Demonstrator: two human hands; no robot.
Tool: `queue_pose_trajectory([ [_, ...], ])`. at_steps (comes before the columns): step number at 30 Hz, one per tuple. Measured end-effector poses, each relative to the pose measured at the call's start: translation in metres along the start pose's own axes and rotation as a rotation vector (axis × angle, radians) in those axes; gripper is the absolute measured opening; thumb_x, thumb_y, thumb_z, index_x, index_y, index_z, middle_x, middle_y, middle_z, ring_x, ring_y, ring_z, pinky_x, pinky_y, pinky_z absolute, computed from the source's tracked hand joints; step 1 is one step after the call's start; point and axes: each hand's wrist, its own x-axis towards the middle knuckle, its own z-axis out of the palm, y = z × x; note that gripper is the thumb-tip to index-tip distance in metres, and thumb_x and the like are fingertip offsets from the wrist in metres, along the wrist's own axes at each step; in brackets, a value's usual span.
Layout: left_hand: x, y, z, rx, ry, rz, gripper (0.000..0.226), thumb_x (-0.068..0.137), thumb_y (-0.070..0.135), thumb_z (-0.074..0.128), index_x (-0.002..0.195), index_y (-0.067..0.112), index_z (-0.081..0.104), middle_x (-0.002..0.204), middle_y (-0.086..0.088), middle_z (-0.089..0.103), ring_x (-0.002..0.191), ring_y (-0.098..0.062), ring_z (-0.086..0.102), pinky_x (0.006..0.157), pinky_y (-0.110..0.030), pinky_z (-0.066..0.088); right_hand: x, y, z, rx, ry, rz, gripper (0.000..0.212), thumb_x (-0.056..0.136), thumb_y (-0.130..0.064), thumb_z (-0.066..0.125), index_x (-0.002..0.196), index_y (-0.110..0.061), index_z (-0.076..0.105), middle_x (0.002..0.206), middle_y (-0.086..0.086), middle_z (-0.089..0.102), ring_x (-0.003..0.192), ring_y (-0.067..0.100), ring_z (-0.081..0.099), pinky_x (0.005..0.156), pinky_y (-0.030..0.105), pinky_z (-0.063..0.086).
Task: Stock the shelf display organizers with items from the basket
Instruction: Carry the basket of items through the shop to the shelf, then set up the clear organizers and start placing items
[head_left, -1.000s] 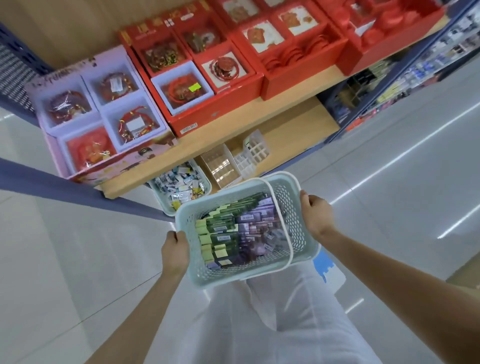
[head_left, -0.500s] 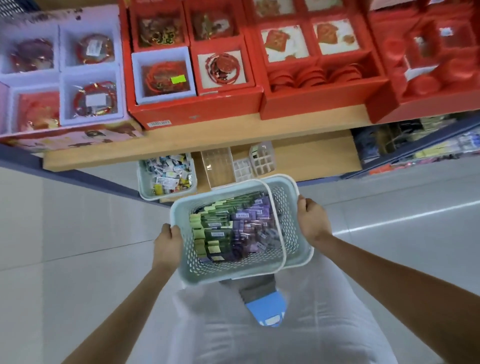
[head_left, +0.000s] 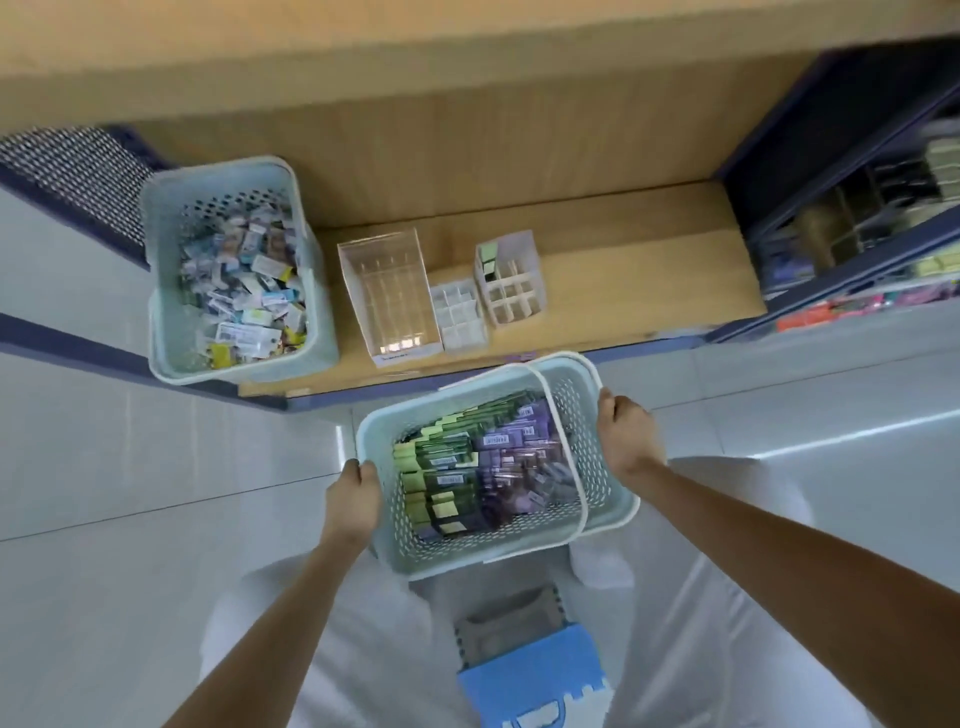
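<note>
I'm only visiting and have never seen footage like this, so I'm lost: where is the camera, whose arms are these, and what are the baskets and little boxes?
There is no machine here. A person wears a wide-angle camera on the head, so you are looking down along their own arms. The left hand and the right hand each grip a side rim of the carried basket, which looks like two pale blue baskets nested together. It is packed with green packets and purple packets.

Ahead is a low wooden shelf. On it stand a second basket of mixed small packets, a clear tray organizer, a small white grid organizer and a taller grid organizer with one green item standing in a cell.
</note>
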Motion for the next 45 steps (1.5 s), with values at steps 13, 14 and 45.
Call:
queue_pose_trajectory([
  [13,0.125,-0.091,0.119,0.125,0.017,-0.211,0.048,0.103,0.025,0.020,0.127,-0.009,0.043,0.128,-0.032,0.047,0.116,-0.044,0.047,0.097,-0.043,0.041,0.095,0.078,0.160,-0.091,-0.069,0.039,0.041,0.103,-0.016,0.019,0.115,0.006,0.052,0.118,0.027,0.056,0.107,0.037,0.055,0.086,0.037,0.044],
  [14,0.128,-0.094,0.124,0.118,0.025,-0.204,0.048,0.103,0.026,0.020,0.126,-0.009,0.043,0.127,-0.033,0.048,0.115,-0.045,0.047,0.096,-0.043,0.041,0.099,0.082,0.165,-0.101,-0.075,0.017,0.042,0.103,-0.016,0.019,0.116,0.007,0.051,0.119,0.027,0.056,0.108,0.036,0.054,0.086,0.037,0.043],
  [45,0.137,-0.093,0.182,0.404,-0.182,0.547,0.043,0.097,0.014,0.047,0.139,0.012,0.038,0.140,-0.010,0.043,0.119,-0.025,0.050,0.102,-0.033,0.038,0.103,0.073,0.244,-0.299,-0.382,-0.650,0.059,0.090,0.009,0.044,0.144,-0.010,0.028,0.145,0.010,0.035,0.129,0.024,0.041,0.103,0.027,0.034],
])
